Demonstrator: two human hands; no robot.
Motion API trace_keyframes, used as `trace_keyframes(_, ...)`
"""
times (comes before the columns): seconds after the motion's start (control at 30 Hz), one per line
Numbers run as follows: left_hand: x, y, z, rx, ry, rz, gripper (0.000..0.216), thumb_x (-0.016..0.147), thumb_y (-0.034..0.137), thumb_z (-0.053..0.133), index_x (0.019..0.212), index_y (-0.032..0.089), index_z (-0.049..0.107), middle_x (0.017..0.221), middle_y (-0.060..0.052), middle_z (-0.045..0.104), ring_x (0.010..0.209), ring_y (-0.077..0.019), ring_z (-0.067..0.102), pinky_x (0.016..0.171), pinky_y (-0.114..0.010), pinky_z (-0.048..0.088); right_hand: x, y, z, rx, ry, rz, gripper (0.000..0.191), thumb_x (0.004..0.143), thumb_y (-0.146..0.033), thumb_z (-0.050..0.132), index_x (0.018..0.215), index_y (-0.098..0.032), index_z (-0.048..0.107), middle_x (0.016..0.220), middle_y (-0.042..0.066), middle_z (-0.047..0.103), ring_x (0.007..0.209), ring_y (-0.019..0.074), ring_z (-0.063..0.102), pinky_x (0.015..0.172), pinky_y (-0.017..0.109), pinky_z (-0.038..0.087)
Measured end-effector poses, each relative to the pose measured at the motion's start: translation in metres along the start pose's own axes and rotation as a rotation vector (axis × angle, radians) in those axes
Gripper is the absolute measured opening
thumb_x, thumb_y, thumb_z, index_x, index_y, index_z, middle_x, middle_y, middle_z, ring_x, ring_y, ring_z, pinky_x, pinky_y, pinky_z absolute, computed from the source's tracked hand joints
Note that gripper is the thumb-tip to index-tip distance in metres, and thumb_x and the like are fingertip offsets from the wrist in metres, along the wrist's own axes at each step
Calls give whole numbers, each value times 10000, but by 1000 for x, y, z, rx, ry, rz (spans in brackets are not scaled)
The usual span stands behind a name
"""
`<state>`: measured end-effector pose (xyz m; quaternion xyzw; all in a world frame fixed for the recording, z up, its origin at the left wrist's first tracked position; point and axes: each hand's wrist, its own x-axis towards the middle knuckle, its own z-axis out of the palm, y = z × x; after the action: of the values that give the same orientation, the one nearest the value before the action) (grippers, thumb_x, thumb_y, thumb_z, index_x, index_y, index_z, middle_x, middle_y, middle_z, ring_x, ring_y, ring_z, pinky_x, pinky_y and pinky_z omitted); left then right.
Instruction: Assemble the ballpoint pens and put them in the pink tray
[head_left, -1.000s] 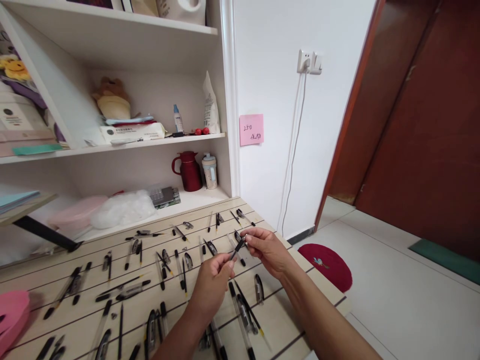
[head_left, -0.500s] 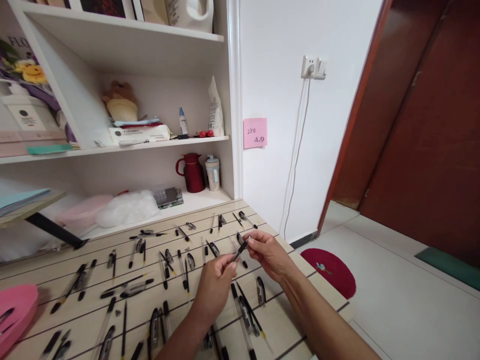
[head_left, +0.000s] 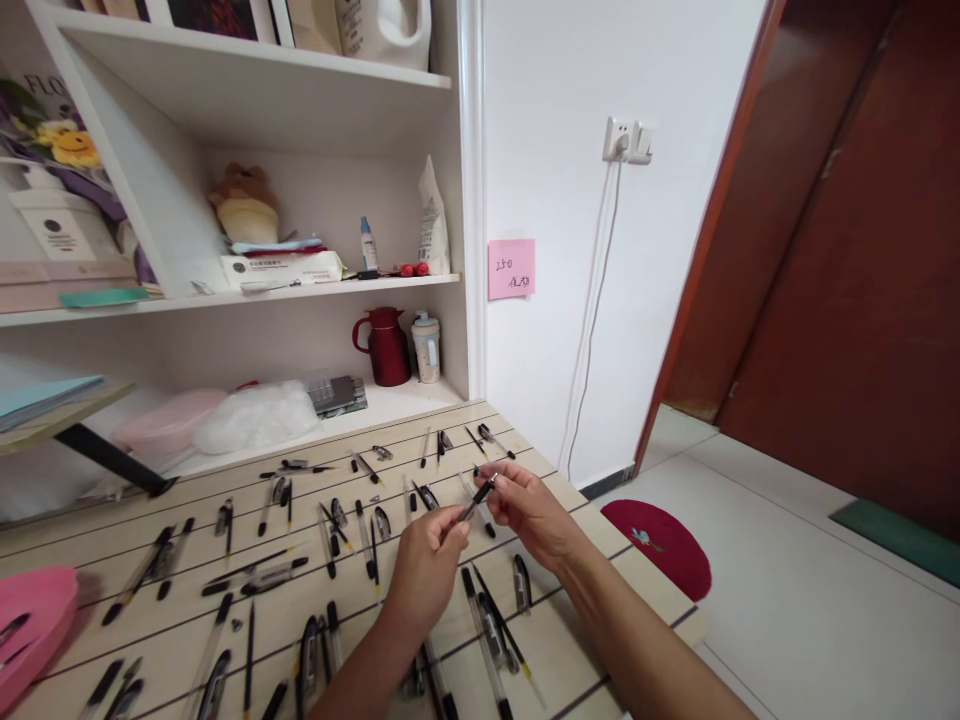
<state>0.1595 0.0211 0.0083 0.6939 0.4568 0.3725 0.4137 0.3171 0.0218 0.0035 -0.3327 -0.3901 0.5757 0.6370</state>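
Observation:
Both my hands are raised a little above a slatted wooden table and pinch one black pen between them. My left hand is closed on its lower end, and my right hand pinches its upper end with thumb and fingers. Several loose pens, clear barrels and black caps lie scattered over the tabletop on all sides of my hands.
A white shelf unit behind the table carries a red jug, a small bottle, a plastic bag and boxes. A pink object sits at the table's left edge. On the right are a cable, a red mat and a brown door.
My hands have stayed together on the pen, with only small finger shifts. The camera view has drifted slightly, so the shelf and table sit a little further right.

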Motion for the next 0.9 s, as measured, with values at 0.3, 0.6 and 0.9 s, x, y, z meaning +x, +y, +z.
trace_keyframes(0.3, 1, 0, -3, 81, 104, 109, 298, 687, 277, 538, 916, 161, 689, 777, -55, 683, 748, -202, 598, 646, -284, 456, 0, 2, 0, -1, -1, -18, 255, 579, -297, 721, 768, -177, 599, 628, -27, 551, 458, 51, 380, 434, 209, 235)
trace_keyframes(0.6, 2, 0, -8, 139, 114, 157, 257, 692, 249, 543, 884, 183, 700, 863, -61, 691, 818, -204, 608, 779, -297, 443, -1, 6, 0, 0, -12, -19, 231, 586, -299, 724, 750, -180, 612, 545, -44, 486, 461, 62, 355, 441, 212, 222)
trace_keyframes(0.9, 1, -1, -11, 229, 121, 200, 228, 704, 232, 533, 851, 196, 704, 817, -55, 682, 778, -202, 603, 723, -294, 437, 0, 9, -3, -28, 42, -31, 220, 539, -296, 746, 638, -174, 592, 489, -52, 452, 445, 66, 332, 439, 218, 204)
